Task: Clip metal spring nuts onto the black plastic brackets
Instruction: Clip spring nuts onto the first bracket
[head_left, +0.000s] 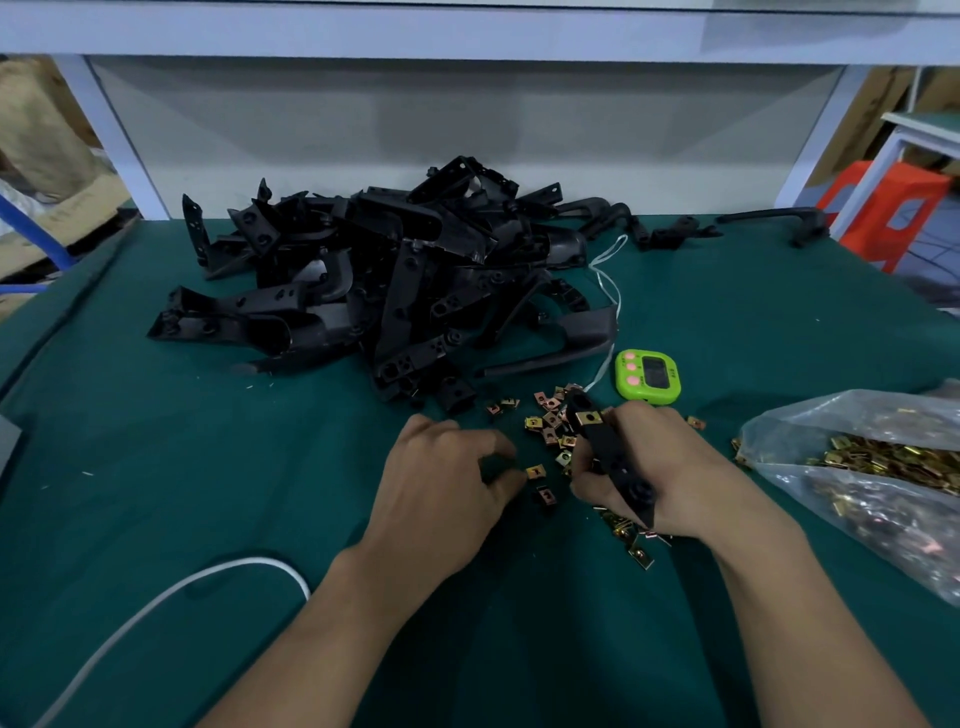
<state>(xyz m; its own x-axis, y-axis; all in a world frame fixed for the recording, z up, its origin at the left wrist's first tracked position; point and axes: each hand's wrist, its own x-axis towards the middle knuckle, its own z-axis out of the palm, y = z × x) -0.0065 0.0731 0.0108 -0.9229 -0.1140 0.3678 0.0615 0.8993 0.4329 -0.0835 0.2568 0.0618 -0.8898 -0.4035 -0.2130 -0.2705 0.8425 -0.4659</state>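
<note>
My right hand (654, 473) grips a long black plastic bracket (610, 457) held over the green mat. A brass spring nut (590, 418) sits clipped on the bracket's far end. My left hand (441, 478) rests on the mat with curled fingers, its thumb and fingertips pinching a loose spring nut (535, 472). Another nut (544, 495) lies just below it. Several loose spring nuts (550, 415) are scattered between and beyond my hands. A big pile of black brackets (374, 280) lies further back.
A clear plastic bag of spring nuts (878, 467) lies at the right. A green timer (648, 375) with a white cord sits behind my right hand. A white cable (156, 608) curves across the mat at lower left. A few brackets (769, 223) lie at the back right.
</note>
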